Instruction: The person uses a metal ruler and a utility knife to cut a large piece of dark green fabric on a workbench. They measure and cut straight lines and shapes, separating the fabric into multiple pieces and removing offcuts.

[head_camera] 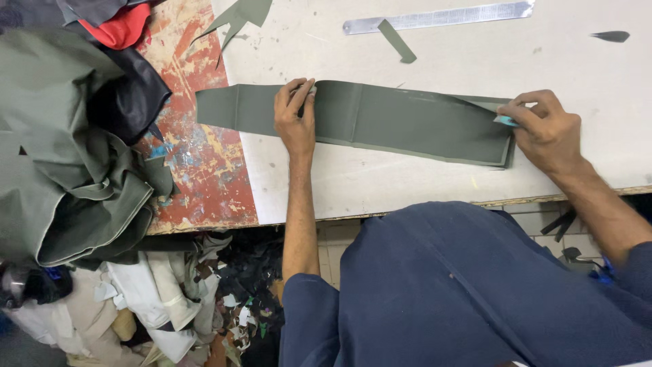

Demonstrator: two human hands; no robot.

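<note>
A pale, scuffed work surface meets a paint-flecked red board, with heaped olive and black material at the left and scraps littering the floor. A long grey-green strip — smooth, matte, folded — lies flat across the surface. The left hand presses it, fingers extended; the right hand pinches a small blue tool at the strip's end. A metal ruler lies beyond.

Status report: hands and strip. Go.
Left hand flat on green strip. Right hand pinches small blue tool at strip's right end. Ruler lies beyond, apart.
</note>
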